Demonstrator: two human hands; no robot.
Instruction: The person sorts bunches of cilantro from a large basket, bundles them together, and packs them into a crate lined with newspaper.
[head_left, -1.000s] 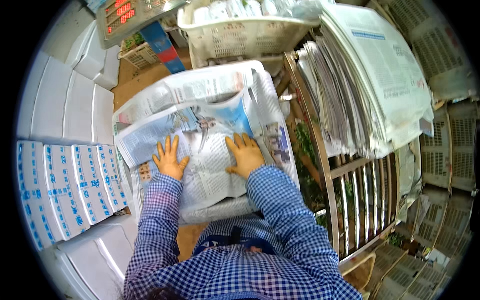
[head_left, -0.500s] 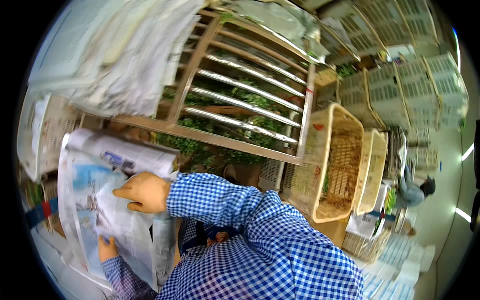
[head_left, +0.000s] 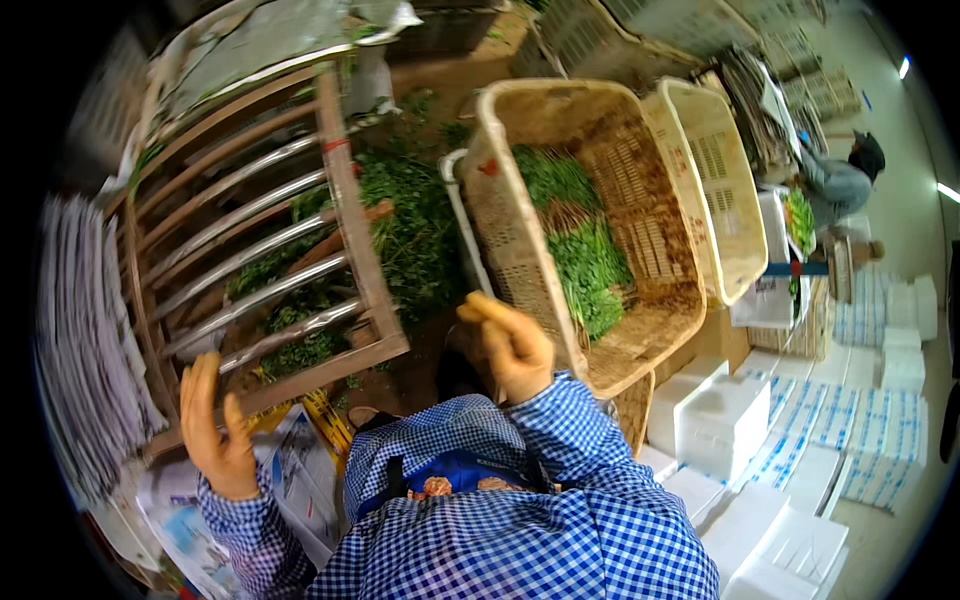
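Note:
My left hand (head_left: 215, 430), in a blue checked sleeve, is raised with its fingers apart and holds nothing. Behind and below it lie printed newspaper sheets (head_left: 298, 475). A slatted metal rack (head_left: 385, 340) stretches just beyond its fingertips. My right hand (head_left: 515, 352) hangs beside the near left corner of a deep, dirt-stained plastic crate (head_left: 665, 345); its fingers are extended and nothing shows in them. Bundles of leafy greens (head_left: 592, 275) lie inside that crate along its left side.
Loose greens (head_left: 410, 215) cover the floor under and beside the rack. A second pale crate (head_left: 735, 240) adjoins the first on the right. White foam boxes (head_left: 720, 425) stand at the lower right, stacked paper (head_left: 90, 350) at the far left. A person (head_left: 840, 180) is farther off.
My view has swung right, bringing the greens in the crate into sight. Both hands have come off the newspaper; the right one is now next to the crate.

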